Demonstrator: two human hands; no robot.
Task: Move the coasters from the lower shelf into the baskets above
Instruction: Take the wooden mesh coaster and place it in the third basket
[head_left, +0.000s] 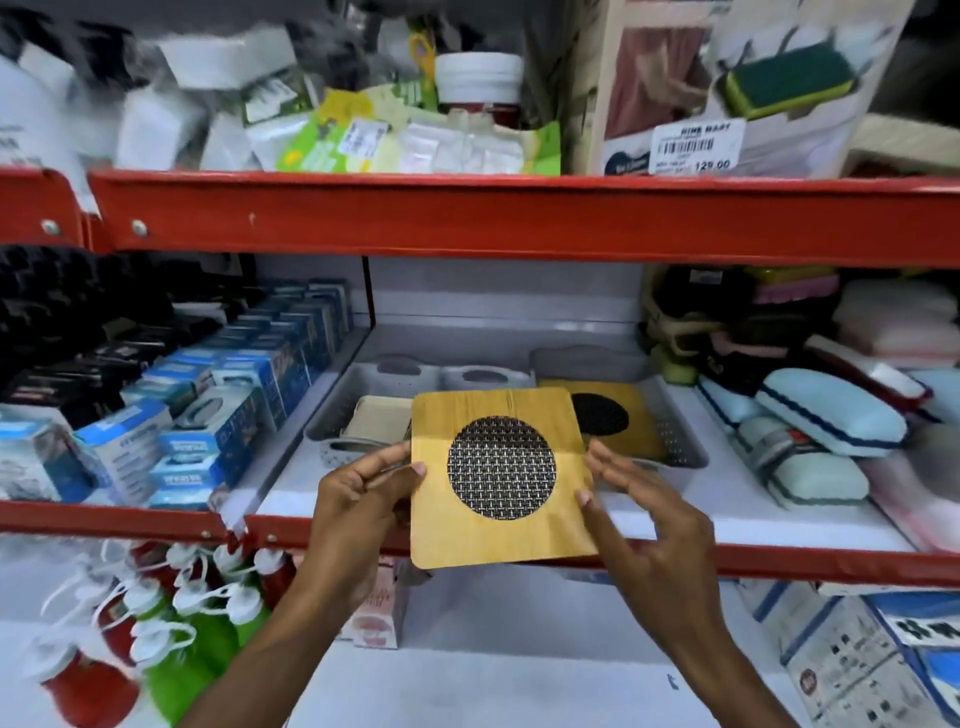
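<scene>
Red shelving (467, 218) is running across your head view, packed with boxed goods, with two grey baskets (675, 447) sitting side by side on the middle shelf. You are holding a square wooden coaster (498, 478) with a round mesh centre up before them, your left hand (358, 499) pinching its left edge while your right hand (639, 509) is resting spread-fingered against its right edge. Another coaster (613, 410) is lying in the right basket.

Both your forearms rise from the near edge, converging toward centre. Your left hand (363, 486): fingers curled, thumb on top, pinching the left edge of the coaster (501, 475). Your right hand (641, 512): fingers spread and loosely extended, thumb tip touching the coaster's right edge, palm turned inward.
</scene>
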